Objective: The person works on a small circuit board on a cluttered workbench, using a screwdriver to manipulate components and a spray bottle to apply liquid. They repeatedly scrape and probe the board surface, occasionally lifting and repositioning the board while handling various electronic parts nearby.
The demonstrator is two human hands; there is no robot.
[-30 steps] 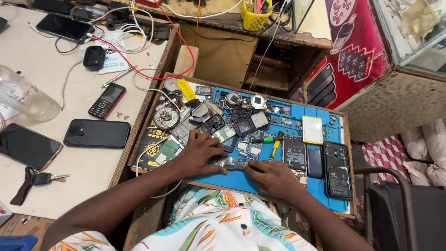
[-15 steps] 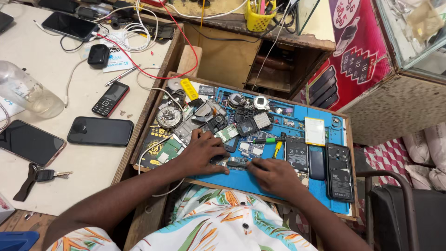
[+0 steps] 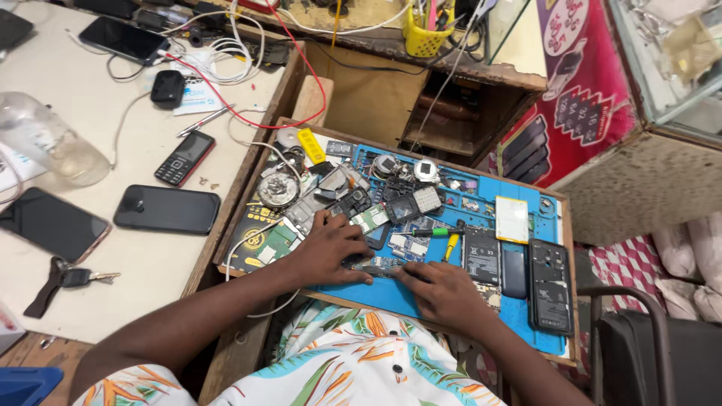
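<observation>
The two hands have hardly moved since a moment ago; they stay pressed down on the same small part, so the work is still in the same spot. The left hand lies flat with its fingers spread a little, and its fingertips rest on a thin circuit board near the front edge of the blue mat. The right hand sits at about 4 o'clock from the board, fingers bent and touching its other end. I cannot tell if either hand truly pinches it. At 1 o'clock from the right hand lie a green-handled screwdriver and a yellow-handled tool. At 3 o'clock are dark phone backs. The mat lies in a wooden tray full of little phone parts. At 9 o'clock is a pale table with a black phone, a small button phone, keys and a clear jug. A red poster hangs at 1 o'clock.
</observation>
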